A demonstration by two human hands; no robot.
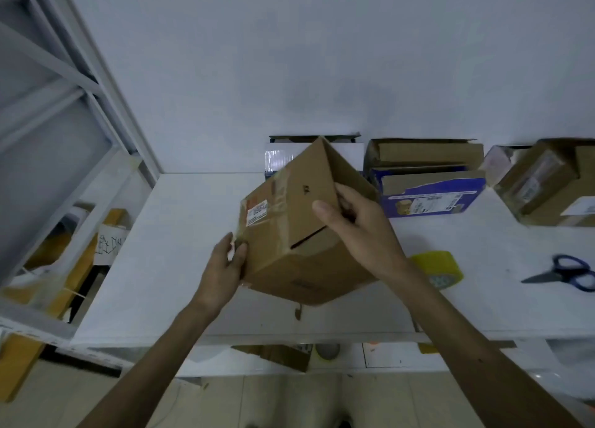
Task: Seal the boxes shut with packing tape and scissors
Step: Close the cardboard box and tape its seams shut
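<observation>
Four boxes in view, none freshly sealed as far as we can tell. One cardboard box (299,221) is held tilted just above the white surface (167,266): left hand (225,266) has its fingers curled round the lower corner, right hand (357,225) grips the upper flap edge, thumb on the face. We note old tape and a label on it, and a dark gap between flaps; contents hidden. The roll of tape (439,268) and scissors (560,273) lie untouched to the right, so we judge taping not yet begun. Along the back wall: white box (346,152), partly hidden; blue box (428,192), flaps open, brown cardboard inside; brown box (544,183), open, apparently holding a smaller parcel.
</observation>
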